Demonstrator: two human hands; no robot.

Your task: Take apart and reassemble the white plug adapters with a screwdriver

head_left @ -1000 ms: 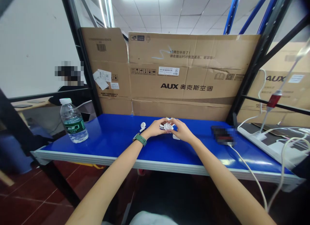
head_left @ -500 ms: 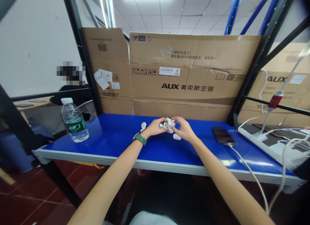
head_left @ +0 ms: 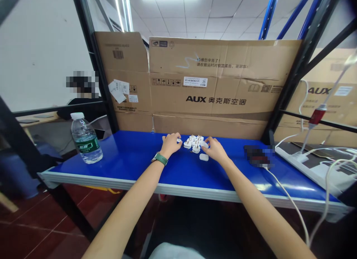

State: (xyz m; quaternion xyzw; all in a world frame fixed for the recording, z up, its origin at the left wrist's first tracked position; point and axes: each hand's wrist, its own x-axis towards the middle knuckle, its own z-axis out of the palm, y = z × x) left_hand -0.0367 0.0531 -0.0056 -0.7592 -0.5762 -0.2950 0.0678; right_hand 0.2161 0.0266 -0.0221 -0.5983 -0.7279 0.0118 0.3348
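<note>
Several white plug adapters (head_left: pixel 196 148) with metal pins sit in a close group on the blue tabletop, between my hands. My left hand (head_left: pixel 170 145), with a green-strapped watch at the wrist, is closed on a white plug adapter (head_left: pixel 179 140) just left of that group; only its edge shows past the fingers. On the right side, the thumb and fingers of my right hand (head_left: pixel 216 150) pinch a pale, rounded white cover (head_left: pixel 204 144) at the group's edge. Another rounded white piece (head_left: pixel 203 157) lies flat below it.
A water bottle (head_left: pixel 86 140) stands at the table's left end. To the right lie a blurred dark device (head_left: pixel 257 156) with a white cable and a white tray of cables (head_left: pixel 312 166). Cardboard (head_left: pixel 212 91) walls the back. A person (head_left: pixel 83 99) is beyond the left frame.
My hands have moved apart, and the group of plug adapters now shows on the table. My left hand has shifted left to where a separate white plug adapter lay.
</note>
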